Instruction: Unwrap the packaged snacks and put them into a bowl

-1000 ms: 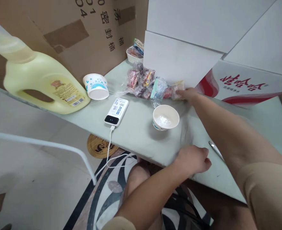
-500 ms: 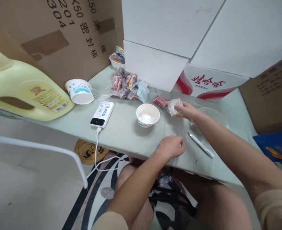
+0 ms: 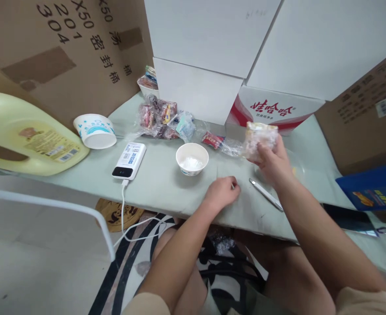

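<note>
My right hand [image 3: 275,162] is raised over the table and grips a pale, squarish snack in clear wrapping [image 3: 260,140]. The packet has a yellowish top edge, and blur hides its exact kind. My left hand [image 3: 222,191] rests near the table's front edge, fingers curled in, with nothing seen in them. Between the hands and the boxes stands a white paper bowl [image 3: 192,159] with something clear and shiny inside. A red packet [image 3: 212,140] and crumpled clear wrapping [image 3: 231,147] lie behind it. Right of my left hand is a white-handled utility knife [image 3: 265,194].
A pile of wrapped snacks [image 3: 160,118] lies at the back, near a filled bowl [image 3: 149,89]. On the left are a tipped paper bowl [image 3: 96,131], a cabled power bank [image 3: 129,162] and a yellow jug [image 3: 32,140]. White boxes [image 3: 199,87] and a clear lid [image 3: 298,168] are further right.
My right hand has lifted the wrapped snack off the table and brought it up and to the right. My left hand stays in place, still curled. The view has shifted slightly right.
</note>
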### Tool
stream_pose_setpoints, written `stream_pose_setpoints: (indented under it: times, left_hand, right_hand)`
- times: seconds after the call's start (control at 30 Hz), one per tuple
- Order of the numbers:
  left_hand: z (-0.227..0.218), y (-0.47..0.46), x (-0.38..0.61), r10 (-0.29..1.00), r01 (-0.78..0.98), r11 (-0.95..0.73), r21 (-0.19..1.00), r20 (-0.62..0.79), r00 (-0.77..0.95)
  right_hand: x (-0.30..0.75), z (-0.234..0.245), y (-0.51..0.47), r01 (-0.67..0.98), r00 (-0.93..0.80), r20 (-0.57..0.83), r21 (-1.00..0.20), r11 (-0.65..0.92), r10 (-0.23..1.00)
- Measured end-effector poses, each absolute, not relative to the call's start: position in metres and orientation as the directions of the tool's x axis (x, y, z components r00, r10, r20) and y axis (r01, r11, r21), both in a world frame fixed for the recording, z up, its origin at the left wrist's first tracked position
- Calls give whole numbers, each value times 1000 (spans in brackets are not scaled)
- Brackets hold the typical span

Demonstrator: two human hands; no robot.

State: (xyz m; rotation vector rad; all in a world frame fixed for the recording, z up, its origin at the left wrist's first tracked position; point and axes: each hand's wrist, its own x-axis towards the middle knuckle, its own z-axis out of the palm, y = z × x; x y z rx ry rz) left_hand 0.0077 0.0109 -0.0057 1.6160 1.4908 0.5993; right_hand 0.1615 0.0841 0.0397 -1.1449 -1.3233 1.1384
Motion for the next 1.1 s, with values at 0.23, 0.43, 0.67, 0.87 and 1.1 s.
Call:
stream_pose_setpoints:
  times: [0.23, 0.43, 0.67, 0.87, 1.1]
  left_hand:
    - [-2, 11, 1, 886, -442, 372, 816, -172, 430]
    - [-5, 16, 17, 941, -523, 339, 782, -278, 194]
    - [-13, 22, 36, 954, -340, 299, 892, -267, 138]
    - [-16, 16, 50, 951, -367, 309, 878, -293, 101]
    - [-10, 25, 34, 953, -449, 169, 877, -262, -153]
  right_hand:
    - [173, 3, 1, -14, -62, 9, -1000, 8, 998]
    - [192, -18, -12, -29, -69, 1, -1000, -1, 998]
    - [217, -21, -20, 202, -61, 160, -965, 169, 985]
    - [233, -23, -19, 462, -180, 263, -828, 317, 948]
    - [255, -24, -18, 867, -173, 170, -441, 232, 970]
